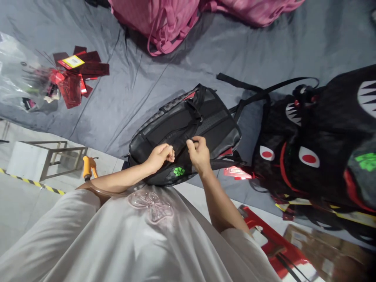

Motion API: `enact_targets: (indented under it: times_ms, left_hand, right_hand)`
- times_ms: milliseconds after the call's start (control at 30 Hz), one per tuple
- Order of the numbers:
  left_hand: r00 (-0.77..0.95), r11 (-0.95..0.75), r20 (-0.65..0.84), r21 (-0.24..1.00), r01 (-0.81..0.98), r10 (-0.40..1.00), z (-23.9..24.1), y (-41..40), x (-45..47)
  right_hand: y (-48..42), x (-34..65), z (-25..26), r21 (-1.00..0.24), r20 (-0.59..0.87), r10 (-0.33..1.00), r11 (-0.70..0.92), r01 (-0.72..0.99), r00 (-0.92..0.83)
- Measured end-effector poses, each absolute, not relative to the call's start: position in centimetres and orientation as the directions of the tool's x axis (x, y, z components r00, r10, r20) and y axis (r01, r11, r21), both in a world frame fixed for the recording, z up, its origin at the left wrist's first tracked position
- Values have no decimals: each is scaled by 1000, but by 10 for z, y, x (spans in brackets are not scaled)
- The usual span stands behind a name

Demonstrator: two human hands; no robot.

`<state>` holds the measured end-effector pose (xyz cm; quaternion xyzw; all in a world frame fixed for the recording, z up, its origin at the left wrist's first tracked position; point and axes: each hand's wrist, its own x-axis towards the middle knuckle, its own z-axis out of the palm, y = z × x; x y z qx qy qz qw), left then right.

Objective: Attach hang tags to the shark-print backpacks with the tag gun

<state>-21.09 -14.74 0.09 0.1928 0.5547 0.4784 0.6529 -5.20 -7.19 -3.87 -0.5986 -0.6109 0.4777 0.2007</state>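
Observation:
A black backpack (217, 135) with a faint checked pattern lies on its front at the table's near edge, its padded back and straps facing up. Green patches (178, 171) show on its near side. My left hand (161, 157) is closed in a pinch over the near part of the bag; what its fingers hold is too dark to make out. Just to the right, my right hand (199, 154) is closed, thumb and forefinger pinching a black strap (188, 135) of the backpack. The two hands are a short gap apart.
Black shark-face backpacks (323, 145) stand at the right. Pink bags (167, 23) lie at the far side of the grey-covered table (117, 78). Red tags (72, 88) and a clear plastic bag (17, 74) are at the left. Below are a stool (29, 158), an orange-handled tool (87, 167) and cardboard boxes (320, 250).

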Motion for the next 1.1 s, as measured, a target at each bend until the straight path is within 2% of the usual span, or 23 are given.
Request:
enact_targets:
  times_ms: [100,233,500,700,800,933,1033,1100]
  left_hand:
    - [-80,463,-530,796,-390,844,0,-146,-209]
    - [-86,465,-520,816,-344,850,0,-147,-207]
    - [-65,428,-457,867,-255,887,-1,-149,-205]
    - [-56,412,-429,892,-188,902,-2,-149,-205]
    - [-60,406,-423,894,-188,904,-4,-150,-205]
    - [-50,392,-409,898,-201,911,0,-150,-208]
    - [-48,395,-413,894,-210,910,4,-152,-212]
    - [-57,412,-435,881,-232,899,5,-153,-211]
  right_hand:
    - [-85,-27,-19,-654,-255,914,78,752,-317]
    - [-102,-17,-5,-531,-244,854,279,800,-459]
    - [-105,-31,1,-321,-261,844,383,866,-469]
    - [-106,-33,2,-285,-233,831,438,853,-505]
    - [-107,-31,-5,-332,-213,828,438,835,-519]
    - [-110,-26,-20,-519,-174,869,319,793,-464]
    - [-109,-22,-30,-744,-155,936,99,661,-315]
    - [-105,-26,-36,-854,-212,966,-111,508,-146]
